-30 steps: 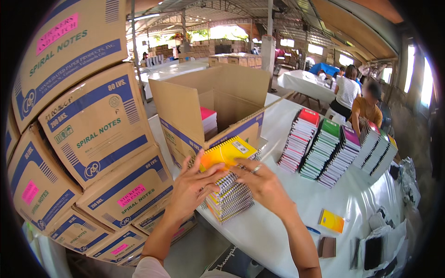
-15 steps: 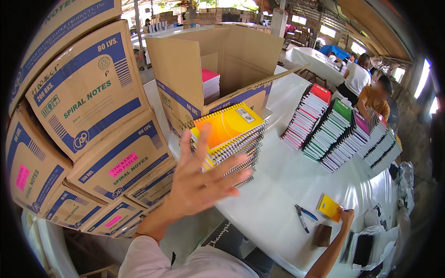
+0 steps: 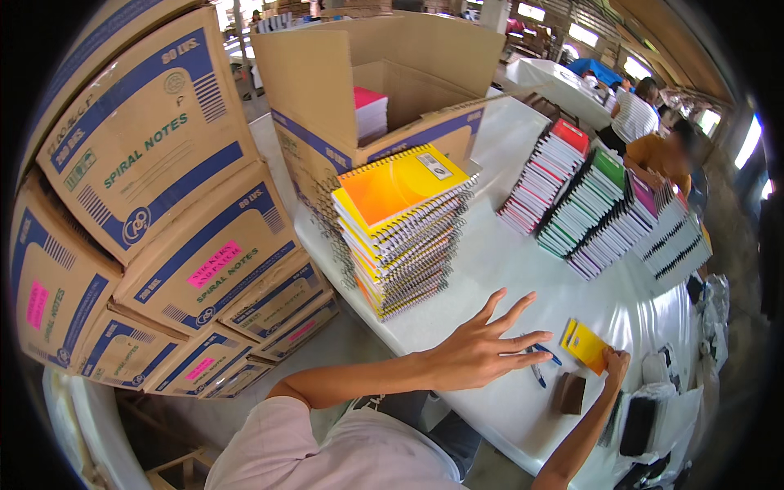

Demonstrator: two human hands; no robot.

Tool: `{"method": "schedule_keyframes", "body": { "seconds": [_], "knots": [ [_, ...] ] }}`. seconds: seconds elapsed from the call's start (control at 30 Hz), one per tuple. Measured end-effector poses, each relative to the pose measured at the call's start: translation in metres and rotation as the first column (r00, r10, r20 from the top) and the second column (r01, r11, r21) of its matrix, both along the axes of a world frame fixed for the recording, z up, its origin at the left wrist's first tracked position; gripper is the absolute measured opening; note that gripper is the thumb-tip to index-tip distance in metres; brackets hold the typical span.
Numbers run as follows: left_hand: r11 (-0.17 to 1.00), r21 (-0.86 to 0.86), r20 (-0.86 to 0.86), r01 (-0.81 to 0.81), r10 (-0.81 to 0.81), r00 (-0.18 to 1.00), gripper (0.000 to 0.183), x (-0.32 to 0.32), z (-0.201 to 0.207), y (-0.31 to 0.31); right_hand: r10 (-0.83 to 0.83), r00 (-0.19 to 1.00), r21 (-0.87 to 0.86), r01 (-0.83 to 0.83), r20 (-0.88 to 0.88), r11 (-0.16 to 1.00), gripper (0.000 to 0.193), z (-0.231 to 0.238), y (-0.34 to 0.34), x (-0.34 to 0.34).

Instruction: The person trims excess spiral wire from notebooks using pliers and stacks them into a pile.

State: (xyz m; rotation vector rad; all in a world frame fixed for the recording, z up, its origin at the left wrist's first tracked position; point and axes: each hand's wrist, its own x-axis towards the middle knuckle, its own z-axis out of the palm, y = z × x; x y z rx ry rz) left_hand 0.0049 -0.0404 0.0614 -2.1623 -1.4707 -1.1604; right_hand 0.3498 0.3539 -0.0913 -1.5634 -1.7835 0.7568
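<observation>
My left hand (image 3: 478, 353) reaches across the white table with its fingers spread and nothing in them. It hovers beside a pair of blue-handled pliers (image 3: 540, 377), hiding part of them. At the right, my right hand (image 3: 618, 363) pinches the edge of a yellow notebook (image 3: 585, 346) lying low over the tabletop. A small dark brown block (image 3: 569, 394) rests between my right forearm and the pliers. Farther left stands a tall stack of yellow spiral notebooks (image 3: 400, 237), its top cover yellow and orange with a white label.
Behind the stack is an open carton (image 3: 425, 49) with red-covered notebooks (image 3: 371, 113) inside. Closed cartons (image 3: 151, 135) are piled at my left. Red, green and purple notebook stacks (image 3: 584, 196) stand at the right, near a co-worker in mustard (image 3: 653, 159). Plastic-wrapped black coils (image 3: 645, 425) lie near right.
My left hand has moved from in front of the yellow stack to the right, over the table near the pliers. My right hand still grips the yellow notebook.
</observation>
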Motion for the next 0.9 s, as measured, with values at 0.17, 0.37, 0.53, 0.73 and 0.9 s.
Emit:
{"method": "schedule_keyframes", "body": {
  "seconds": [0.17, 0.37, 0.53, 0.73, 0.9],
  "knots": [
    [0.99, -0.127, 0.071, 0.067, -0.059, 0.996, 0.051, 0.005, -0.017, 0.015, 0.007, 1.0, -0.05, -0.005, 0.03, 0.999, 0.019, 0.009, -0.006, 0.036],
    [0.947, -0.31, 0.25, 0.086, -0.006, 0.968, 0.042, 0.004, -0.031, 0.025, 0.068, 0.927, -0.206, -0.152, -0.368, 0.967, 0.034, 0.047, -0.055, -0.009],
    [0.923, -0.345, 0.335, 0.173, -0.052, 0.941, 0.052, 0.012, -0.042, 0.043, -0.077, 0.898, -0.261, -0.043, -0.434, 0.964, 0.042, 0.049, -0.062, -0.008],
    [0.918, -0.32, 0.733, 0.236, 0.082, 0.676, 0.09, 0.013, -0.077, 0.075, 0.287, 0.835, 0.144, -0.248, -0.47, 0.958, 0.023, 0.099, -0.124, -0.067],
    [0.762, -0.174, 0.956, 0.624, -0.021, 0.293, 0.102, 0.008, -0.124, 0.087, 0.227, 0.635, 0.001, -0.336, -0.739, 0.942, 0.027, 0.092, -0.238, -0.127]
  ]
}}
